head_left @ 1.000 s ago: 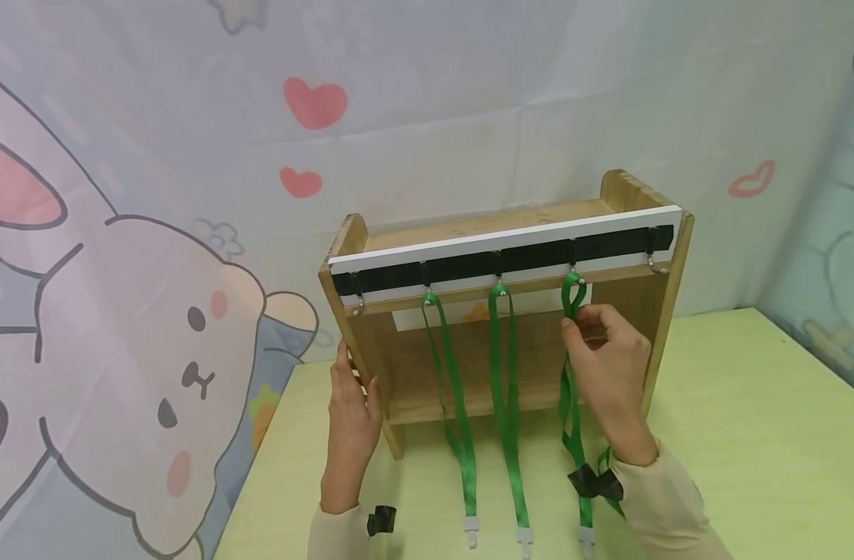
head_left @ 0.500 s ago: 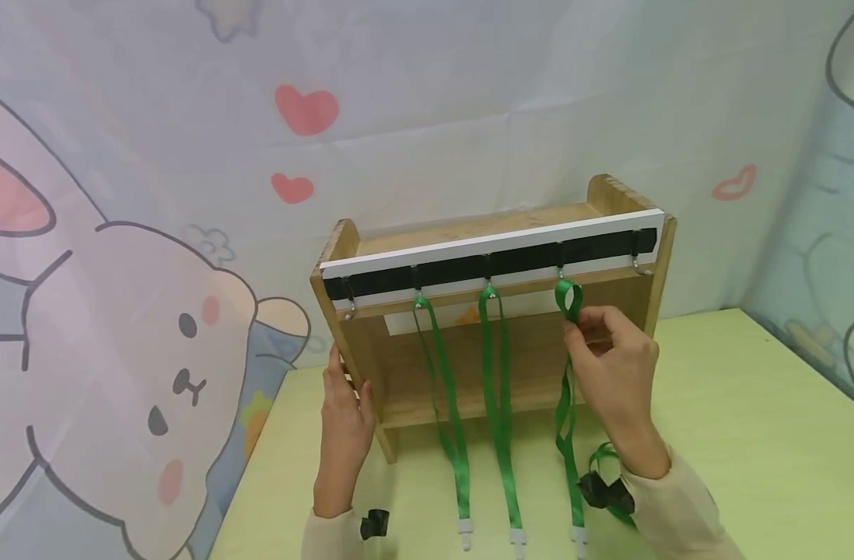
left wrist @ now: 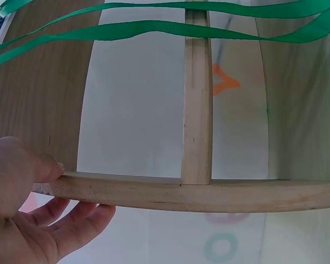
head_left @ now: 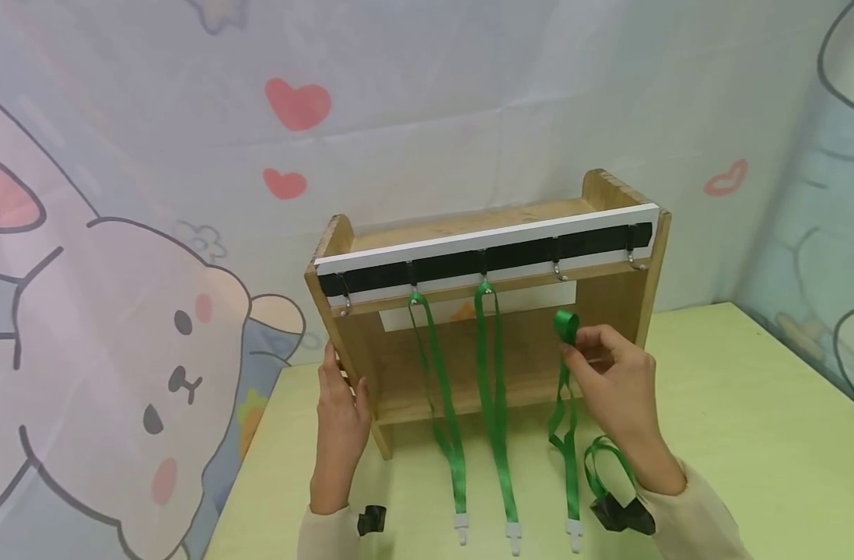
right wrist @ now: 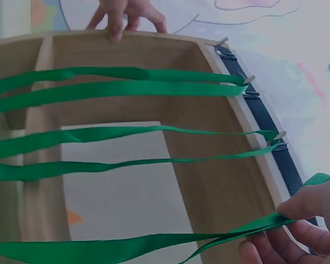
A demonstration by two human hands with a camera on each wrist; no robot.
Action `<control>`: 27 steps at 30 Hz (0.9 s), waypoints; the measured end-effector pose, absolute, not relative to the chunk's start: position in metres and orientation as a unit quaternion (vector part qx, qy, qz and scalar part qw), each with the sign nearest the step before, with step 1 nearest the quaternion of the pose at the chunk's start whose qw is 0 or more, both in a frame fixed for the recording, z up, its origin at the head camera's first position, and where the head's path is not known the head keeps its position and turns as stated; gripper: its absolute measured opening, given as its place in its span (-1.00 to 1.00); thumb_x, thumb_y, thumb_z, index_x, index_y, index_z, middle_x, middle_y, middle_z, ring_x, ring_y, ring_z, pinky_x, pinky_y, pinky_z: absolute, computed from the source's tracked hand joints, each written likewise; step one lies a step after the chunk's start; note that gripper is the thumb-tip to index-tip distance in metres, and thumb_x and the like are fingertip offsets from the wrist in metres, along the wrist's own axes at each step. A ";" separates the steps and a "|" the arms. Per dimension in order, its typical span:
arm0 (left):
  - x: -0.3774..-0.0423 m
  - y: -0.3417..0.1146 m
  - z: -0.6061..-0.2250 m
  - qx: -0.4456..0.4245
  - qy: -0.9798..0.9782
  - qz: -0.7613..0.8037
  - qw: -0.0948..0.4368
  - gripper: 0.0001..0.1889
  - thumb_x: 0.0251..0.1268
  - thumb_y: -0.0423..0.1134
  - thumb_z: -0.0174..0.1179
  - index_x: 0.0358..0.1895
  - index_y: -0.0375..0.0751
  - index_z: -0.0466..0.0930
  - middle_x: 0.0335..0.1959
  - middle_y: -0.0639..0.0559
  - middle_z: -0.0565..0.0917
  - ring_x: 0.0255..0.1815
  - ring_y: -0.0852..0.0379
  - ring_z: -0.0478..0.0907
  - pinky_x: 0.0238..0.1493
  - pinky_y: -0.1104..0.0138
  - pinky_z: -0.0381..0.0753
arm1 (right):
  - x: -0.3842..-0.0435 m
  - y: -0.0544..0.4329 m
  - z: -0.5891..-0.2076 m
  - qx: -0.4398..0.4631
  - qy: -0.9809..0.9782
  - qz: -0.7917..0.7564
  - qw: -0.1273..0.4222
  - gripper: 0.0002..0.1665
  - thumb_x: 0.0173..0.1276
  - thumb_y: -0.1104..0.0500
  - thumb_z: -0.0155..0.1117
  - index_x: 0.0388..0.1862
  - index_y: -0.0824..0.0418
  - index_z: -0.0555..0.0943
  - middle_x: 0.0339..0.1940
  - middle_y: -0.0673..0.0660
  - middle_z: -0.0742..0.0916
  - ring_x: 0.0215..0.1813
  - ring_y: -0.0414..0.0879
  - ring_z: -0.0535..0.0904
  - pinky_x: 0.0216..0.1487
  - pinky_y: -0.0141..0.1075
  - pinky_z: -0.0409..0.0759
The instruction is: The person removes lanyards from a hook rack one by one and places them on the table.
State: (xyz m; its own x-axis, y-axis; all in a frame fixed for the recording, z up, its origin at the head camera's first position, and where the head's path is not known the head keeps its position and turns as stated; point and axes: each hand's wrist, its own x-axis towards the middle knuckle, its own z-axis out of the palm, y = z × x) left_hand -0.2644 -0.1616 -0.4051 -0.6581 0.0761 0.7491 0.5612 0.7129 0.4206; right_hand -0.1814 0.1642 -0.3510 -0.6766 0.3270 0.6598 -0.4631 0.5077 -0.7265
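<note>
Right of centre, a green lanyard [head_left: 571, 470] is pinched below its loop [head_left: 565, 322] by the right hand [head_left: 619, 389], apart from the hook [head_left: 559, 271] above; at left, the wooden rack [head_left: 528, 350] is gripped by the left hand [head_left: 341, 420] — the lanyard could be dropped if pinched too loosely.

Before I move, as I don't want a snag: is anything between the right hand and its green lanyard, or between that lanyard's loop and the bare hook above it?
Nothing visible. The right hand pinches the green lanyard directly, and only a gap separates its loop from the bare hook. Another lanyard hangs to the left.
</note>
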 end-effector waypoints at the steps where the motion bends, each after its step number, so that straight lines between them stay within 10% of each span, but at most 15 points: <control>1: -0.264 -0.161 -0.405 -0.187 -0.849 -0.330 0.367 -0.24 0.43 -0.55 0.12 0.53 -0.38 -0.15 0.11 -0.55 0.35 -0.12 -0.47 0.60 -0.31 -0.11 0.70 | -0.181 0.164 -0.353 0.044 -0.772 0.497 0.394 -0.95 0.31 0.41 0.39 -0.27 0.33 0.69 -0.35 0.16 0.78 -0.34 -0.39 0.60 -0.28 -0.58 0.55; 27: -0.267 -0.163 -0.406 -0.191 -0.847 -0.328 0.372 -0.25 0.45 -0.53 0.11 0.54 -0.37 -0.15 0.10 -0.52 0.36 -0.14 -0.42 0.61 -0.33 -0.07 0.71 | -0.179 0.161 -0.387 0.083 -0.765 0.579 0.269 -0.95 0.34 0.44 0.33 -0.23 0.41 0.68 -0.29 0.22 0.74 -0.30 -0.26 0.71 -0.27 -0.45 0.66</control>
